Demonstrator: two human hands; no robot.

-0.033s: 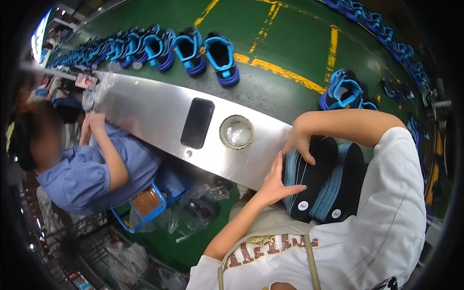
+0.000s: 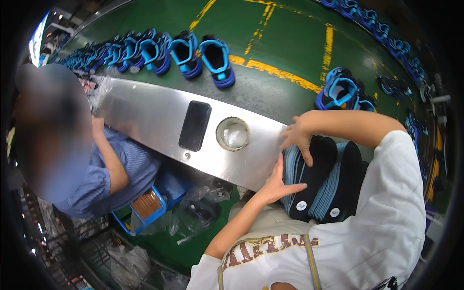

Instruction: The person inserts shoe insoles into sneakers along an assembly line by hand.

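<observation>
Two stacks of black insoles with blue edges lie side by side at my front, the left stack of insoles [image 2: 314,166] and the right stack of insoles [image 2: 338,183]. Each shows a white round sticker near its close end. My left hand [image 2: 276,187] is open against the left stack, fingers stretched along its side and thumb over its top. Farther up the same stack, my right hand [image 2: 300,137] has spread fingers beyond its left edge and its thumb on the top insole. The undersides of both stacks are hidden.
A metal bench [image 2: 145,104] holds a dark phone [image 2: 195,125] and a round container [image 2: 233,134]. Blue-black shoes [image 2: 216,60] line the green floor behind it, with more shoes [image 2: 338,92] at right. A person [image 2: 123,164] in blue sits left, near a blue stool [image 2: 150,205].
My right hand's fingers have lifted and spread a little, while my left hand stays nearly still. The person at left has leaned closer. The view has shifted slightly.
</observation>
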